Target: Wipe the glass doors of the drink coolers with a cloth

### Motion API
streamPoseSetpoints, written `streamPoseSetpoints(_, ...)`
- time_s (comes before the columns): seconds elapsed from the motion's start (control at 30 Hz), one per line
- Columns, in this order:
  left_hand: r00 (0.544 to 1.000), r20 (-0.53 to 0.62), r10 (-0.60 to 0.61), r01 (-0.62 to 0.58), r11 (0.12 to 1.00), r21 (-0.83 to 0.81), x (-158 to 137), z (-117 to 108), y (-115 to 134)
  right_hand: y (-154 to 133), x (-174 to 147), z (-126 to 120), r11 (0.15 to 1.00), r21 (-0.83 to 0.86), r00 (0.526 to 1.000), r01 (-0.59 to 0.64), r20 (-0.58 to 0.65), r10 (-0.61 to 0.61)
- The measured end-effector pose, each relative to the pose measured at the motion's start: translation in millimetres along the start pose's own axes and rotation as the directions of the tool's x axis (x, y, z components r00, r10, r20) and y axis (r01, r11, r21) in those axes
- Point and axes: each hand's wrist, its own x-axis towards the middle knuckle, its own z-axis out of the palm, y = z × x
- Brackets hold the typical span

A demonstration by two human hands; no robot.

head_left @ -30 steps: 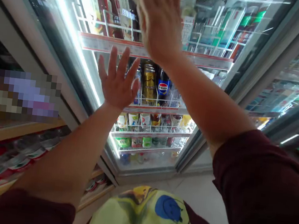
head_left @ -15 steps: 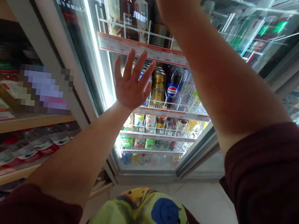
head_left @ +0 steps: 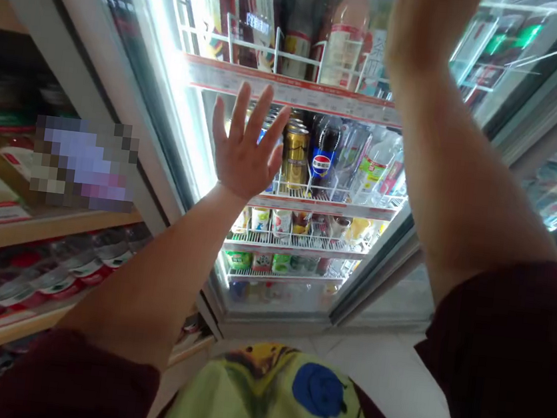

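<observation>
My left hand (head_left: 249, 152) is held up before the lit drinks cooler, its fingers spread and pointing upward. Whether the palm touches the glass, I cannot tell. Behind the fingertips are a gold can (head_left: 295, 155) and a dark cola bottle (head_left: 323, 154) with a blue label. My right hand (head_left: 433, 19) is raised at the top edge of the view, blurred, its fingers out of sight. Nearest to it on the upper shelf are a pale pink bottle (head_left: 345, 45) and other bottles behind a white wire rail.
Wooden shelves (head_left: 55, 224) with bottles stand on the left. The cooler's lower shelf edge (head_left: 298, 250) bears small cups. A metal door frame (head_left: 372, 273) slants along the right. Pale floor tiles (head_left: 390, 376) lie below.
My right hand and forearm have shifted to the right, uncovering more bottles on the upper and middle shelves. My left hand has stayed almost in place, still spread.
</observation>
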Motion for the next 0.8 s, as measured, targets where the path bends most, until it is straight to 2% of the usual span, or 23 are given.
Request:
streamPoseSetpoints(0.03, 1.0, 0.004, -0.004, 0.005, 1.0, -0.016, -0.3, -1.1, 0.3, -6.2, -25.6, 0.5, 0.985, -0.104, 0.991, 0.135, 0.017, -0.134)
streamPoseSetpoints(0.07, 1.0, 0.007, -0.011, 0.011, 0.999, -0.036, -0.5, -1.6, 0.1, -11.5, -52.0, 1.1, 0.942, -0.118, 0.948, 0.314, 0.1, -0.304)
streamPoseSetpoints(0.1, 1.0, 0.008, -0.015, 0.015, 0.999, -0.052, -0.5, -1.3, -0.5, -13.5, -76.0, 1.3, 0.871, -0.082, 0.868, 0.484, 0.173, -0.466)
streamPoseSetpoints(0.13, 1.0, 0.002, -0.013, 0.013, 0.998, -0.059, -0.5, -0.5, -1.4, -10.1, -95.0, 0.7, 0.825, -0.027, 0.804, 0.565, 0.246, -0.542)
streamPoseSetpoints(0.17, 1.0, -0.01, -0.004, 0.003, 0.998, -0.055, -0.4, 0.7, -2.5, 0.0, -107.3, -0.7, 0.821, 0.008, 0.789, 0.571, 0.273, -0.551)
streamPoseSetpoints(0.2, 1.0, -0.028, 0.009, -0.01, 0.999, -0.044, -0.3, 2.0, -3.6, 17.2, -112.2, -3.1, 0.834, 0.009, 0.805, 0.552, 0.256, -0.535)
streamPoseSetpoints(0.23, 0.999, -0.046, 0.02, -0.022, 0.999, -0.03, -0.3, 3.2, -4.5, 40.1, -110.6, -6.0, 0.863, -0.014, 0.845, 0.505, 0.208, -0.492)
streamPoseSetpoints(0.3, 0.997, -0.071, 0.034, -0.035, 0.999, -0.014, -0.6, 5.0, -5.3, 93.6, -95.3, -11.4, 0.917, -0.108, 0.923, 0.385, 0.013, -0.386)
streamPoseSetpoints(0.37, 0.996, -0.084, 0.031, -0.033, 0.999, -0.016, -0.8, 5.8, -5.1, 134.5, -83.1, -10.6, 0.97, -0.144, 0.962, 0.196, -0.166, -0.219)
streamPoseSetpoints(0.43, 0.996, -0.091, 0.022, -0.023, 1.0, -0.016, -0.8, 6.0, -5.0, 141.9, -94.4, 1.0, 0.991, -0.129, 0.955, 0.033, -0.29, -0.069)
streamPoseSetpoints(0.47, 0.995, -0.096, 0.021, -0.022, 1.0, -0.015, -0.7, 6.0, -5.2, 131.9, -111.4, 10.4, 0.991, -0.131, 0.952, 0.027, -0.299, -0.065)
streamPoseSetpoints(0.5, 0.995, -0.1, 0.021, -0.023, 1.0, -0.014, -0.6, 6.1, -5.7, 115.2, -134.8, 21.0, 0.988, -0.14, 0.958, 0.069, -0.267, -0.105)
streamPoseSetpoints(0.53, 0.995, -0.1, 0.019, -0.021, 1.0, -0.013, -0.4, 6.1, -6.4, 94.9, -162.3, 31.5, 0.975, -0.149, 0.965, 0.165, -0.179, -0.191)
streamPoseSetpoints(0.57, 0.995, -0.1, 0.02, -0.021, 1.0, -0.015, -0.3, 6.2, -7.3, 74.7, -190.7, 40.6, 0.95, -0.142, 0.953, 0.279, -0.084, -0.292)
streamPoseSetpoints(0.6, 0.995, -0.101, 0.024, -0.025, 1.0, -0.016, -0.3, 6.4, -8.3, 58.0, -216.7, 47.1, 0.911, -0.122, 0.919, 0.395, 0.025, -0.395)
streamPoseSetpoints(0.63, 0.994, -0.102, 0.028, -0.03, 0.999, -0.013, -0.5, 6.6, -9.2, 47.5, -237.6, 50.2, 0.859, -0.081, 0.856, 0.505, 0.176, -0.487)
streamPoseSetpoints(0.67, 0.994, -0.105, 0.035, -0.036, 0.999, -0.01, -0.7, 6.8, -10.0, 44.8, -251.6, 49.6, 0.817, -0.035, 0.791, 0.575, 0.276, -0.546)
streamPoseSetpoints(0.7, 0.993, -0.109, 0.041, -0.042, 0.999, -0.006, -1.1, 7.0, -10.6, 50.4, -257.9, 45.5, 0.809, -0.011, 0.768, 0.587, 0.322, -0.553)
streamPoseSetpoints(0.73, 0.992, -0.117, 0.05, -0.051, 0.999, -0.003, -1.6, 7.2, -10.9, 63.0, -257.2, 38.4, 0.824, -0.01, 0.776, 0.567, 0.342, -0.53)
streamPoseSetpoints(0.8, 0.988, -0.139, 0.065, -0.066, 0.998, -0.008, -2.6, 7.7, -10.7, 100.6, -240.6, 20.5, 0.906, -0.077, 0.888, 0.416, 0.251, -0.386)
